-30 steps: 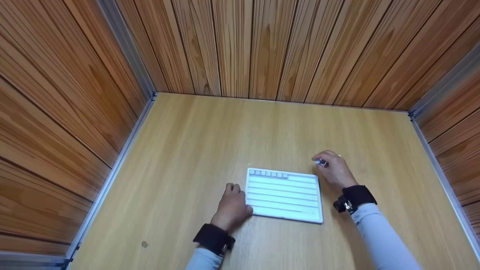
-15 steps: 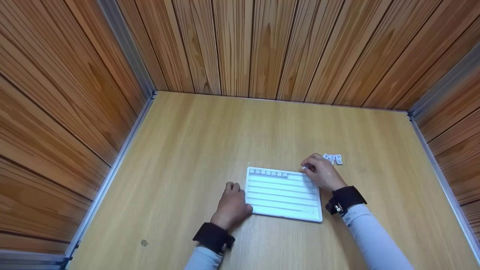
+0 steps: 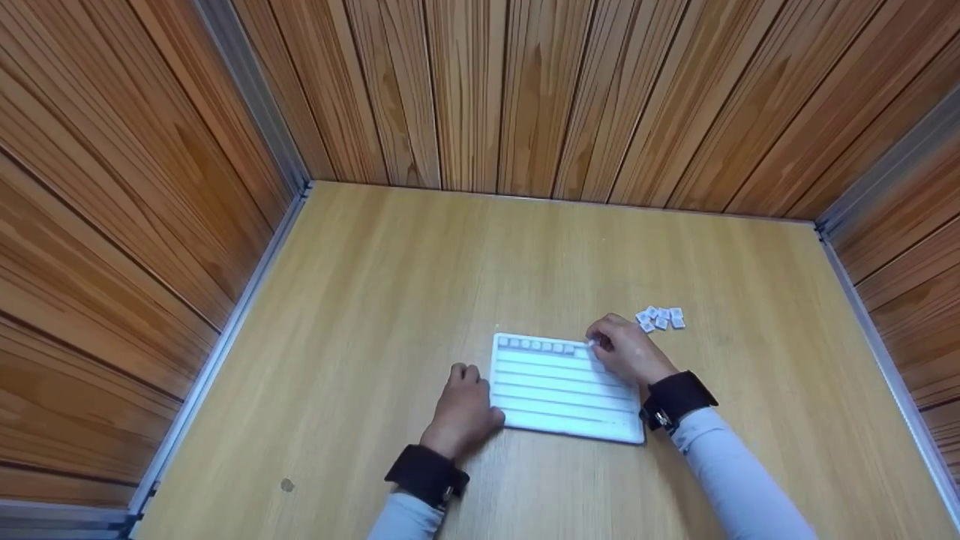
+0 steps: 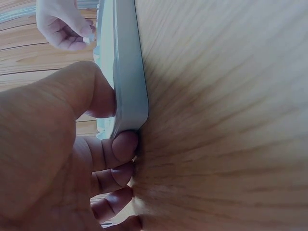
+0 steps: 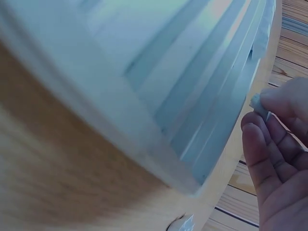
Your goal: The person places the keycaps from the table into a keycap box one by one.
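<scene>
A white board with raised horizontal ridges (image 3: 566, 394) lies flat on the table. Along the left part of its top slot stands a row of several small white tiles (image 3: 536, 345). My left hand (image 3: 463, 412) holds the board's near left corner, the thumb on its near edge and the fingertips against its left side in the left wrist view. Between thumb and fingertips, my right hand (image 3: 634, 354) pinches one small white tile (image 5: 259, 103) over the board's far edge, just right of the row. The tile's face cannot be made out.
Several loose white tiles (image 3: 661, 319) lie in a cluster on the table, beyond the board's far right corner. Wood-plank walls (image 3: 525, 97) with metal edging enclose the wooden tabletop (image 3: 420, 285). A dark round mark (image 3: 287, 485) shows at the near left.
My right hand has carried the tile leftward from the loose cluster to the board's far edge, uncovering the cluster. The left hand and the board have stayed in place.
</scene>
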The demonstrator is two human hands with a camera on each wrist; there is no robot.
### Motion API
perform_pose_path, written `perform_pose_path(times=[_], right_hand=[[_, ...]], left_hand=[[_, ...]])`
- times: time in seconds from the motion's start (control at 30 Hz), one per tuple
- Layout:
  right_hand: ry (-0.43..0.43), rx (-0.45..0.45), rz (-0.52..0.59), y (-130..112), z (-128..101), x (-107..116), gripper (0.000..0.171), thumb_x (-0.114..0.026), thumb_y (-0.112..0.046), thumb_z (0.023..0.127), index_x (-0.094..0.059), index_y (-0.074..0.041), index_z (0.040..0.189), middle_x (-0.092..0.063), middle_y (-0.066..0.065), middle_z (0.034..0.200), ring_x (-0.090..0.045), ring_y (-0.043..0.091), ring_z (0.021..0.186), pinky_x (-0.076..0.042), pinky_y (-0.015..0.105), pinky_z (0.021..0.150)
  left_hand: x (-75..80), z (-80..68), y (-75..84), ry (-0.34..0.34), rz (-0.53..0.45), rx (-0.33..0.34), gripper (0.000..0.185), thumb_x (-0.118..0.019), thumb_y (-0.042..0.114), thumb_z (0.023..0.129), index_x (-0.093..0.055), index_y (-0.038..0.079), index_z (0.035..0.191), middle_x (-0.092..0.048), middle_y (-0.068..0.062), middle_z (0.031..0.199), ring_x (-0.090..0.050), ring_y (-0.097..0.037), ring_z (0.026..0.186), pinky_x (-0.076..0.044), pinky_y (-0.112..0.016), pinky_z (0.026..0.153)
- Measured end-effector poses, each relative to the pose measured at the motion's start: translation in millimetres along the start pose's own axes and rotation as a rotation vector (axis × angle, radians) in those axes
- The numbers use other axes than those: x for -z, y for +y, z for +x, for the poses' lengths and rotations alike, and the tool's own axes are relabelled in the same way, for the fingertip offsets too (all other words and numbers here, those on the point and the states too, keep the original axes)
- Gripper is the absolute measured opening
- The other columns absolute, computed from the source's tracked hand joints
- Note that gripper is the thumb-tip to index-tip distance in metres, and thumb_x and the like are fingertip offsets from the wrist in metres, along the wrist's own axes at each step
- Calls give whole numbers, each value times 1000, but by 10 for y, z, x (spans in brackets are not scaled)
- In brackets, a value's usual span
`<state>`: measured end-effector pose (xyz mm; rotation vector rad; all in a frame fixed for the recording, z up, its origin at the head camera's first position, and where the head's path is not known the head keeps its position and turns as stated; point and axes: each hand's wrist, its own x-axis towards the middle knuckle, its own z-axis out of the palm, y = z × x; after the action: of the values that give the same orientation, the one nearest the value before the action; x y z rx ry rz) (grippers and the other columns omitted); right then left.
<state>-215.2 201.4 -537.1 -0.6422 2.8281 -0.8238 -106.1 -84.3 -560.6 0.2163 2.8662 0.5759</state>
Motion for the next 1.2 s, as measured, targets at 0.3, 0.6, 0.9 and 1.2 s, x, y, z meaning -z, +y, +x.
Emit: perform_pose_path(times=[0.3, 0.6, 0.9, 1.2], right_hand=[[3, 69, -31, -82, 14, -62, 14, -71, -2, 88, -70, -4, 102, -65, 6, 99, -63, 20, 89, -53, 38, 79], [18, 153, -36, -101, 15, -109, 16, -71, 4, 83, -70, -2, 97, -64, 6, 91, -59, 17, 81, -51, 34, 72], [-45, 90, -47, -151, 19, -122, 18, -71, 2, 86, -71, -4, 102, -64, 6, 96, -62, 19, 85, -53, 37, 76], [-70, 69, -52, -165, 35, -136, 19, -72, 1, 87, -70, -5, 105, -63, 5, 99, -61, 19, 88, -53, 38, 78]], left_hand=[[0, 1, 6, -11, -9, 13, 43, -67, 26, 82, -69, -6, 110, -55, -17, 124, -38, -34, 130, -41, -41, 105], [-18, -9, -7, 29, 22, -23, 34, -66, 24, 78, -69, -5, 95, -56, -16, 114, -39, -34, 124, -40, -39, 102], [-21, -6, -1, 0, -13, 13, 41, -68, 26, 81, -70, -6, 107, -56, -16, 122, -38, -33, 129, -42, -40, 104], [-6, -5, -6, 11, 1, -3, 39, -68, 26, 81, -70, -5, 104, -56, -16, 119, -38, -33, 128, -42, -40, 104]])
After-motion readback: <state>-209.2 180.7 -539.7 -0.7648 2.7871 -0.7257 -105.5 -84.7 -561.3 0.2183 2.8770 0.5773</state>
